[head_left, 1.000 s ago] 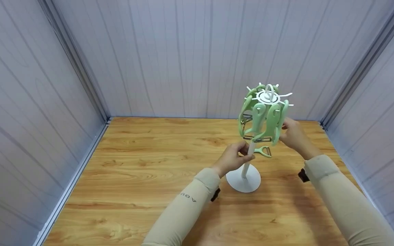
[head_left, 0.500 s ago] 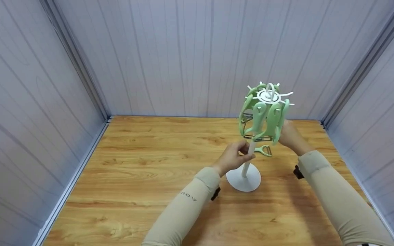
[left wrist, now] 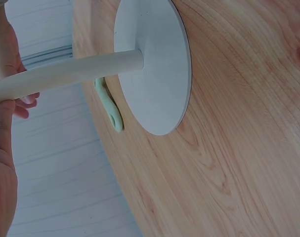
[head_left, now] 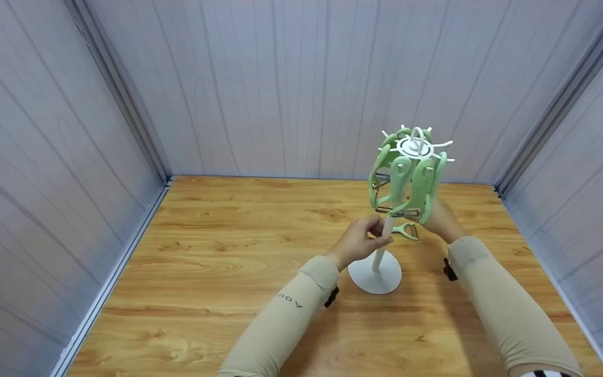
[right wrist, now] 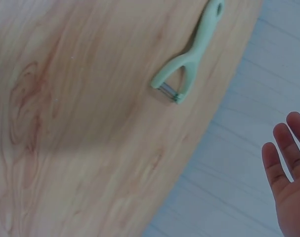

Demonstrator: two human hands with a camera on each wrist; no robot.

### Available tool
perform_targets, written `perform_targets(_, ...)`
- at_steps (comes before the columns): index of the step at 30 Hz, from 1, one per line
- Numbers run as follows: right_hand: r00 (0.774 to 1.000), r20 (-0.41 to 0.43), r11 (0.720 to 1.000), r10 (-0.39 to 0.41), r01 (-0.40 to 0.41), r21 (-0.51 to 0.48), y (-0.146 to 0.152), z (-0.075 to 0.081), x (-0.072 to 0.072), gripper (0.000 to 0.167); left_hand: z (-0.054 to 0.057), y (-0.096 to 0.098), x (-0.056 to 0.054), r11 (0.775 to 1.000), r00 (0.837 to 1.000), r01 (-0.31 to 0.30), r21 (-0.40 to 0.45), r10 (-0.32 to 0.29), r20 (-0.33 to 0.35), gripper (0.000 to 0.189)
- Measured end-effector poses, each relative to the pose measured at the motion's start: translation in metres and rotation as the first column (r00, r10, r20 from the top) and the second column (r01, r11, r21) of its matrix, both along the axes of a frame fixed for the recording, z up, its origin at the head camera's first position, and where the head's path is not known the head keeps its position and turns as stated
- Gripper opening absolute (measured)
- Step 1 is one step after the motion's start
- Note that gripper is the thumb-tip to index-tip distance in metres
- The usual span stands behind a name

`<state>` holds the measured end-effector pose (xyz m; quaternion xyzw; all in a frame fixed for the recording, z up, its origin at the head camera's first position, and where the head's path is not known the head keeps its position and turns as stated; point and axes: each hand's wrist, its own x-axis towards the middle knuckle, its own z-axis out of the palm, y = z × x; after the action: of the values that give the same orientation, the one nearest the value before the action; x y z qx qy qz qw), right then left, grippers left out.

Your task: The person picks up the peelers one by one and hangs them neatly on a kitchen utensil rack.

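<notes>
A white stand (head_left: 379, 261) with a round base (head_left: 375, 284) rises to a ring of hooks (head_left: 414, 148). Several green Y-shaped peelers (head_left: 400, 180) hang from these hooks, blades down. My left hand (head_left: 358, 239) grips the stand's pole below the peelers, with the thumb along it in the left wrist view. Behind the hanging peelers, my right hand (head_left: 440, 220) is partly hidden in the head view. The right wrist view shows its fingers (right wrist: 288, 148) straight and spread, with nothing visible in them. One loose green peeler (right wrist: 204, 34) lies on the table behind the base.
The wooden table (head_left: 218, 272) carries the stand right of its middle. A pale panelled wall (head_left: 291, 89) closes off the back, and side walls (head_left: 34, 157) stand left and right. Some hooks on the ring, such as the right one (head_left: 444, 144), bear no peeler.
My right hand has moved left, from beside the hanging peelers to behind them. My left hand keeps its hold on the pole.
</notes>
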<state>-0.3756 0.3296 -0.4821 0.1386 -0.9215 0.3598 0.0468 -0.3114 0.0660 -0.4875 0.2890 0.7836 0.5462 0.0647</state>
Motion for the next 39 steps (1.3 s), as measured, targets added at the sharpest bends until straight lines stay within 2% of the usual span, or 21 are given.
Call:
perform_targets(3,1.000,0.004,1.000,-0.006,0.006,-0.009,-0.001,-0.009,-0.001,0.034,0.000,0.001,-0.001,1.000,1.000,0.005,0.001,-0.005,-0.013,0.013)
perform_targets(10,0.988,0.153,0.993,-0.038,0.055,-0.109,-0.003,-0.030,0.003,0.059,-0.001,0.000,0.000,1.000,1.000,0.002,0.005,-0.002,-0.029,0.013)
perform_targets(14,0.983,0.178,0.990,-0.033,0.056,-0.126,-0.006,-0.042,0.004,0.061,-0.002,0.000,0.000,1.000,1.000,0.001,0.006,-0.001,-0.029,0.013)
perform_targets(20,0.983,0.180,0.999,-0.017,0.021,-0.024,-0.007,-0.058,-0.002,0.056,-0.001,0.000,0.001,1.000,0.999,0.000,0.002,0.000,-0.041,0.013)
perform_targets(26,0.963,0.266,0.998,-0.030,0.016,0.056,-0.007,-0.069,-0.003,0.058,-0.002,0.000,0.000,1.000,0.999,0.006,0.010,-0.006,-0.040,0.012)
perform_targets(30,0.960,0.279,0.997,-0.019,-0.003,0.076,-0.007,-0.077,-0.005,0.058,-0.003,0.001,0.000,1.000,0.999,0.011,0.020,-0.010,-0.039,0.011)
perform_targets(33,0.964,0.266,0.996,0.005,-0.029,0.087,-0.007,-0.078,-0.005,0.055,-0.004,0.002,0.000,1.000,0.999,0.012,0.024,-0.011,-0.037,0.012)
perform_targets(39,0.971,0.238,0.991,-0.001,-0.031,0.129,-0.009,-0.076,-0.005,0.045,-0.002,0.000,-0.001,1.000,0.999,0.000,0.021,0.001,-0.034,0.011)
